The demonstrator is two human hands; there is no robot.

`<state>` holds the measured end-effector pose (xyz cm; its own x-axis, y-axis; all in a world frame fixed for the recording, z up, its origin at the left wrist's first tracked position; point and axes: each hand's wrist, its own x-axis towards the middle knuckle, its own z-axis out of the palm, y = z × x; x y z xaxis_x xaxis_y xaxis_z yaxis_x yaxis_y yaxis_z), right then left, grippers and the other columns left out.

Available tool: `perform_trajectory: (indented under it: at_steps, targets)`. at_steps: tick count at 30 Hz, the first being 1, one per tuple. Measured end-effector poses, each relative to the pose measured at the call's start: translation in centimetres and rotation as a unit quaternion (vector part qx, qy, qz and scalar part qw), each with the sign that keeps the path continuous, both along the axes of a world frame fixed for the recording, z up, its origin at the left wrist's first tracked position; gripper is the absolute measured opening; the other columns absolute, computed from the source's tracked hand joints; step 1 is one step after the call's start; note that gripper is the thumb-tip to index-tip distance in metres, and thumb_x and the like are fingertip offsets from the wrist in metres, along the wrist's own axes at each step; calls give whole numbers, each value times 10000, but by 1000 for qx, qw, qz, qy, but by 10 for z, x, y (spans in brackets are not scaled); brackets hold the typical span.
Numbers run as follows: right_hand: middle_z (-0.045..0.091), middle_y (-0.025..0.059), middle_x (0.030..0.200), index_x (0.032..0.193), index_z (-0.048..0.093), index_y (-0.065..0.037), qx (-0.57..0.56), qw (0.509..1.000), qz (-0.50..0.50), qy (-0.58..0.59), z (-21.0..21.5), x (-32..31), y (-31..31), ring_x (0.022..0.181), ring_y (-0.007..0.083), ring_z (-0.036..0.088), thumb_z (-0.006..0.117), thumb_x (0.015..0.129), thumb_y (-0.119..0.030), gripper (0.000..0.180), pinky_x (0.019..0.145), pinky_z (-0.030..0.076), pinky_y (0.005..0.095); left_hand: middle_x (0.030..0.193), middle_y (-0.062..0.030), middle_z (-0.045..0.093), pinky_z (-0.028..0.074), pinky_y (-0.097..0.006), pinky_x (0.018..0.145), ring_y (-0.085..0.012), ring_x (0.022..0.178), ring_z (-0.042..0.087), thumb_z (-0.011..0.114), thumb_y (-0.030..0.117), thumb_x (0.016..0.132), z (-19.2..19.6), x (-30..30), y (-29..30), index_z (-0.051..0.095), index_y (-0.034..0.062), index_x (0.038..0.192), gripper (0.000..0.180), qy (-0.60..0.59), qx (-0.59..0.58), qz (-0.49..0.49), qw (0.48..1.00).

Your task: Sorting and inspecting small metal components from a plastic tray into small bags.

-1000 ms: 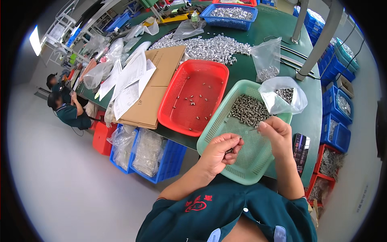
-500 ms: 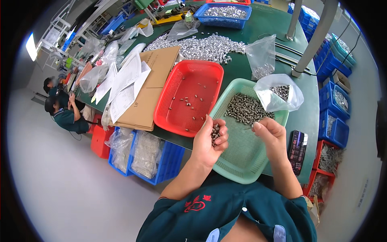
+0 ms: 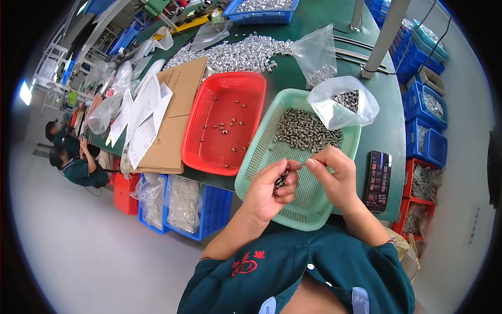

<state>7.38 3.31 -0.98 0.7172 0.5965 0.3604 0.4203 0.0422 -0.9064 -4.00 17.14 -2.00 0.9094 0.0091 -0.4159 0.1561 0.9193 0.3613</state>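
My left hand [image 3: 269, 191] is cupped around a handful of small dark metal cylinders [image 3: 281, 184], its thumb and forefinger reaching toward the right. Close by, my right hand [image 3: 335, 175] has thumb and forefinger pinched together; whatever is between them is too small to make out. Both hands are above the near half of a light green perforated basket [image 3: 300, 208]. In its far half lies a heap of the same metal cylinders [image 3: 303, 128]. A clear plastic bag [image 3: 330, 112] with more of them rests over the basket's far right rim.
Left of the green basket stands a red basket [image 3: 209, 152] with several scattered cylinders. Cardboard [image 3: 175, 115] and papers [image 3: 149, 120] lie beyond it. A phone [image 3: 377, 180] lies at the right. Shiny silver parts [image 3: 230, 55] spread across the table's back, near a metal post [image 3: 384, 42].
My right hand has moved left, closer to my left hand. The left thumb and forefinger have come forward from the cupped palm. The whole view has shifted slightly.
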Motion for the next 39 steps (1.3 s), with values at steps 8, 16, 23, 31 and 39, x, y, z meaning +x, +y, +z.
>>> perform_trajectory:
  at_steps: [8,16,23,31,39]
  targets:
    - [551,55,644,724,627,-41,17,992,-24,-126,-4,1,2,571,207,516,722,727,-44,95,507,397,316,690,-26,485,263,-188,403,-70,486,364,472,303,972,5,1,-8,596,17,976,312,38,44,19,998]
    - [553,55,684,730,611,-51,12,971,-11,-237,2,2,1,616,225,522,716,701,-37,110,539,408,330,688,-22,485,260,-186,396,-69,481,368,491,330,964,10,4,-11,597,40,931,310,43,81,23,996]
    - [559,48,686,749,624,-58,5,960,-4,-281,8,3,1,619,226,529,725,678,-42,124,543,416,330,683,-29,501,250,-184,391,-69,476,370,504,344,957,13,5,-15,590,47,920,312,66,127,29,989]
    - [553,30,650,766,650,-9,-41,997,57,9,3,20,-7,626,151,537,708,768,-113,119,578,415,283,638,-51,507,268,-201,395,-80,450,357,436,343,968,15,4,-9,578,-2,823,401,52,132,-45,989]
    - [617,-11,732,812,667,2,-21,910,227,347,-4,34,-7,694,44,526,670,854,-161,168,628,431,220,655,-58,483,244,-202,394,-80,456,325,449,308,950,8,4,-5,538,29,770,344,-45,66,-125,989]
